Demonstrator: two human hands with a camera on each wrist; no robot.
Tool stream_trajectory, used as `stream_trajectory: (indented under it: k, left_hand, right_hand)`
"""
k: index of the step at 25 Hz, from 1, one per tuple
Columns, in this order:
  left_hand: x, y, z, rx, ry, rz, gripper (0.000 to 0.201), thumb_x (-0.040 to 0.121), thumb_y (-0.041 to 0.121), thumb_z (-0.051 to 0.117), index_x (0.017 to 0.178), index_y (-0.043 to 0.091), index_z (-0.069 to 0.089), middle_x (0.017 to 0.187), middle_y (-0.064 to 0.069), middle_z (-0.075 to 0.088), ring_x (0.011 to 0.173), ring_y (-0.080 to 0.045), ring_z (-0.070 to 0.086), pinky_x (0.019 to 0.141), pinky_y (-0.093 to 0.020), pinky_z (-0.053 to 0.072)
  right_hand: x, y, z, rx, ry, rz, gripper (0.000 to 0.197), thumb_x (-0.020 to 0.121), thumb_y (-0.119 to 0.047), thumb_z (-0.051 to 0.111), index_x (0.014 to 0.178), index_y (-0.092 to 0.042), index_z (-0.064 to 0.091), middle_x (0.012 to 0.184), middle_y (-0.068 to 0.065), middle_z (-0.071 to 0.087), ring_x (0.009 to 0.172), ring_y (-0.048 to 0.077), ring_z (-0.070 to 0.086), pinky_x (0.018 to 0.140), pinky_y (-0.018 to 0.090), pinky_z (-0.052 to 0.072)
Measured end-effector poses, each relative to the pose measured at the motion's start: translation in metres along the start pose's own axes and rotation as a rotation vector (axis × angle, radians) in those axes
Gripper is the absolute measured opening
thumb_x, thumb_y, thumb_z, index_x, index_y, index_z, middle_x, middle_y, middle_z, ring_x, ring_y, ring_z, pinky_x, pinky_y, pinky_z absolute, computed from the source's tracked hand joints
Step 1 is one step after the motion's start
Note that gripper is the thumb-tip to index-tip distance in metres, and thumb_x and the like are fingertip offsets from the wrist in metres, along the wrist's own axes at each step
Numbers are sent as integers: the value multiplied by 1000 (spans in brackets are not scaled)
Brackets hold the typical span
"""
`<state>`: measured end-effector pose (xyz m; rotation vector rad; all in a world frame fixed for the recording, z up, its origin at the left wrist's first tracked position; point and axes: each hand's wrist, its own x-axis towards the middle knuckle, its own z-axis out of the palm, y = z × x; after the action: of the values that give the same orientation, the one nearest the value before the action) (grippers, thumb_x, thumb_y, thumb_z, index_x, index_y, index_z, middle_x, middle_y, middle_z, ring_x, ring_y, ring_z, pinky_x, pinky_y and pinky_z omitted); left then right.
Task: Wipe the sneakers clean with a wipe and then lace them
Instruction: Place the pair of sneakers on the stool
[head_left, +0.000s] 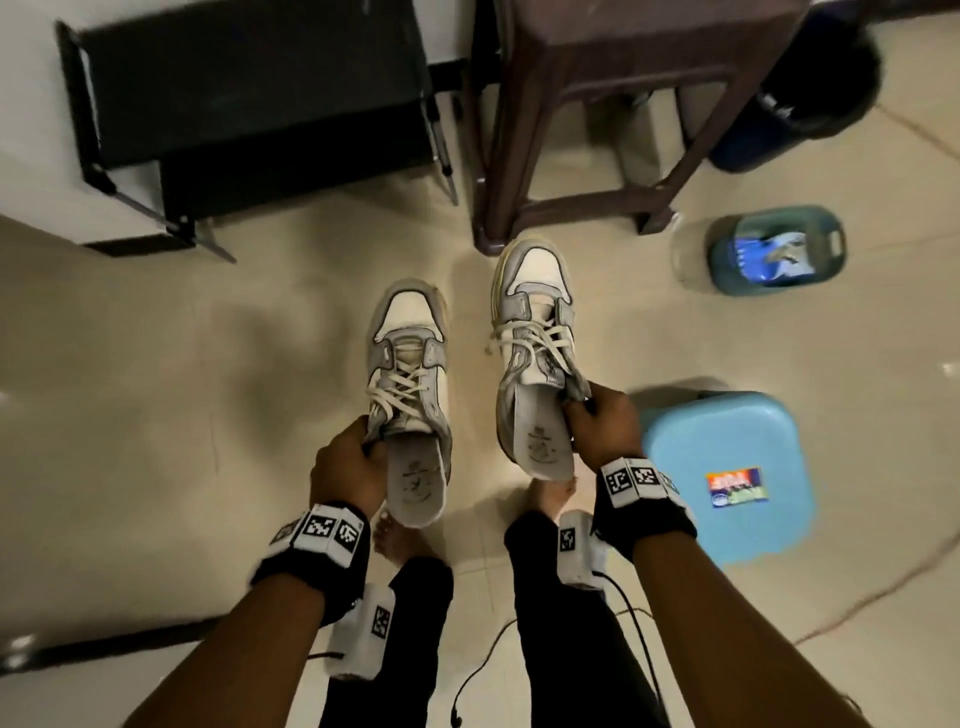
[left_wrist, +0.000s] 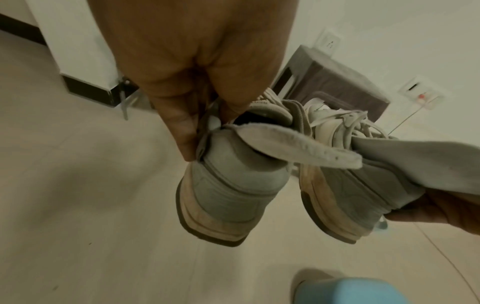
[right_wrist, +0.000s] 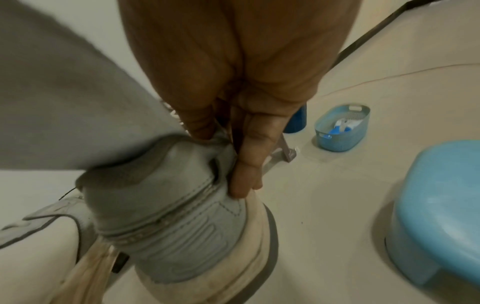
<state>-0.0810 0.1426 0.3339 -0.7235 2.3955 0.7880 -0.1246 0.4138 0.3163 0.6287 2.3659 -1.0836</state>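
Note:
I hold two grey-and-white sneakers above the floor, toes pointing away. My left hand (head_left: 345, 462) grips the left sneaker (head_left: 410, 364) at its collar; the wrist view shows the same left sneaker (left_wrist: 233, 185) from the heel, with an insole sticking out. My right hand (head_left: 602, 421) pinches the collar of the right sneaker (head_left: 535, 332), whose heel fills the right wrist view as the right sneaker (right_wrist: 182, 216). Both carry loose white laces part-way up. The blue basket (head_left: 776, 249) holds a blue pack, possibly wipes.
A light blue plastic stool (head_left: 727, 473) stands on the floor just right of my right hand. A dark brown stool (head_left: 613, 104) is ahead, a black metal rack (head_left: 249, 104) at far left, a dark bin (head_left: 800, 98) at far right. My bare feet show below the sneakers.

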Motion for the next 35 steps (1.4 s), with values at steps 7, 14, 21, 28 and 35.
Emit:
stream_trajectory:
  k: [7, 14, 21, 28, 35]
  left_hand:
    - [-79, 178, -74, -34, 72, 175, 31, 88, 18, 52, 117, 18, 64, 104, -21, 69, 97, -44, 61, 81, -41, 51]
    - [-89, 282, -99, -132, 114, 197, 20, 87, 22, 50, 96, 16, 67, 89, -18, 70, 87, -40, 63, 75, -40, 52]
    - [-32, 354, -120, -152, 148, 225, 25, 88, 18, 54, 106, 10, 68, 99, -22, 69, 96, -42, 61, 79, -40, 49]
    - [46, 434, -153, -136, 104, 232, 27, 91, 20, 54, 111, 12, 69, 103, -21, 69, 99, -42, 61, 80, -39, 48]
    - [115, 498, -157, -103, 81, 162, 29, 91, 21, 54, 115, 12, 67, 108, -23, 67, 102, -43, 60, 81, -39, 48]
  right_hand:
    - [-52, -66, -182, 71, 94, -78, 33, 82, -31, 52, 91, -5, 71, 88, 27, 68, 86, 44, 62, 65, 33, 42]
    - [-19, -75, -260, 87, 151, -122, 34, 71, -40, 52, 86, -14, 69, 79, 18, 70, 75, 40, 66, 64, 52, 57]
    - [38, -142, -313, -56, 158, -163, 25, 86, -26, 57, 94, -6, 71, 88, 21, 70, 81, 37, 66, 70, 38, 53]
    - [130, -209, -348, -139, 148, -103, 24, 89, -22, 58, 93, -2, 70, 96, 25, 68, 91, 40, 62, 66, 31, 40]
    - [218, -245, -373, -160, 98, -64, 23, 89, -24, 56, 95, -5, 69, 97, 23, 68, 91, 39, 63, 68, 32, 43]
